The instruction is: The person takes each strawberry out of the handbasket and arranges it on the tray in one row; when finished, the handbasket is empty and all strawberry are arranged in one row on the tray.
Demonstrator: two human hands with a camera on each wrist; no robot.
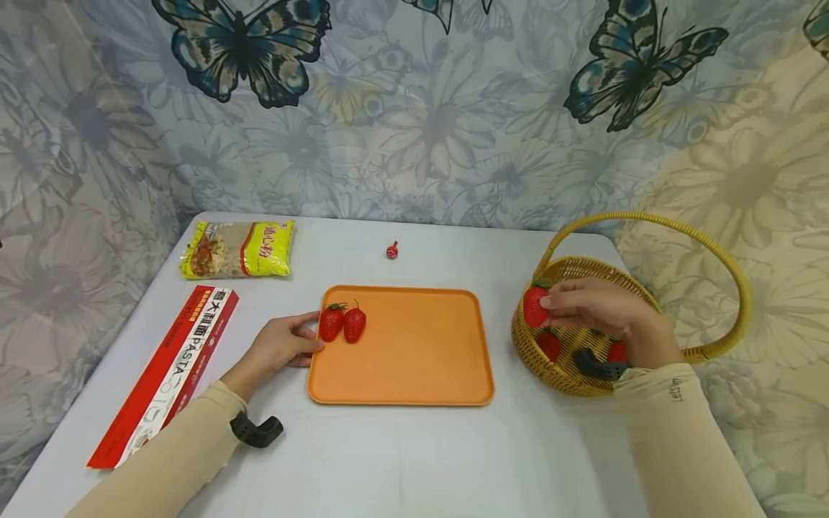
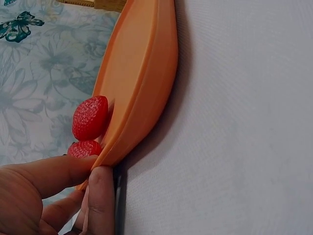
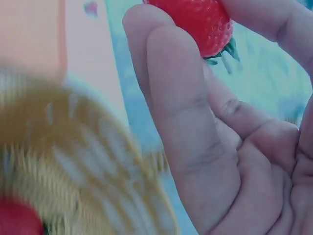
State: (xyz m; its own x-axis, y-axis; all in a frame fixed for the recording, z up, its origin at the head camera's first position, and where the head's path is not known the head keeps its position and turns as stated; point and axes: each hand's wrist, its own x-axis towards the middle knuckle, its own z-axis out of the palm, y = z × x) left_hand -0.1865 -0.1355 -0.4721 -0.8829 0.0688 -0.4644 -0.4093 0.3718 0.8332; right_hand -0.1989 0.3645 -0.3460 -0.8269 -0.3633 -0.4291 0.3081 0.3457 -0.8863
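My left hand (image 1: 285, 343) pinches the left rim of an orange tray (image 1: 414, 352), thumb on top and fingers below the edge in the left wrist view. Two red strawberries lie side by side at the tray's left end, one strawberry (image 1: 332, 322) nearest the thumb and another strawberry (image 1: 355, 324) just right of it. Over the wicker basket (image 1: 534, 363), my right hand (image 1: 592, 309) holds a strawberry (image 1: 535, 306) between thumb and fingers, its green leaves showing in the right wrist view. More strawberries (image 1: 547, 346) sit inside the basket, partly hidden by the hand and wrist.
A tall yellow handle (image 1: 728, 266) arches over the basket. At the back left lies a yellow pasta bag (image 1: 239, 250), with a long red PASTA box (image 1: 165, 374) in front of it. A small red lollipop (image 1: 391, 250) lies behind the tray. Patterned cloth (image 1: 440, 129) hangs behind the table.
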